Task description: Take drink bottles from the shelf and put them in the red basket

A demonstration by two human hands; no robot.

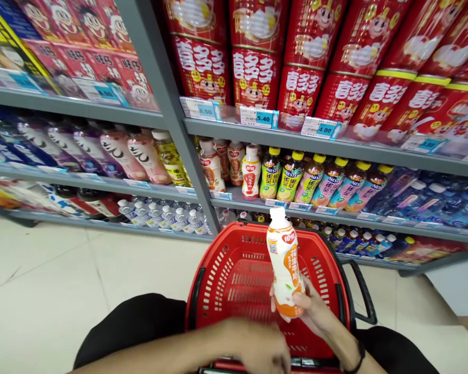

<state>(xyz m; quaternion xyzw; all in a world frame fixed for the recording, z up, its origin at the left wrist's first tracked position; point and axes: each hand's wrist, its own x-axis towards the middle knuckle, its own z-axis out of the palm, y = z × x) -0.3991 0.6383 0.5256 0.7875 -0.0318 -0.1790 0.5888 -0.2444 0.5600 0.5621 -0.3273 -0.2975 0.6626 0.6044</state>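
A white bottle [284, 259] with an orange label and white cap stands nearly upright in my right hand [310, 306], whose fingers wrap round its lower part. Behind and below it is a red plastic basket [203, 291] with slotted walls. My left hand [259, 345] is over the near part of the basket, smeared by motion, and its fingers are too blurred to read. On the shelf beyond the basket, a white bottle with a red label [251, 171] stands beside yellow-capped tea bottles [271, 174].
Grey shelf edges [315, 140] run across the view, with red cans [255, 78] above and small water bottles [164, 214] low on the left. A black basket handle [364, 293] sticks out at right. My knees flank the basket on the pale tiled floor [54, 280].
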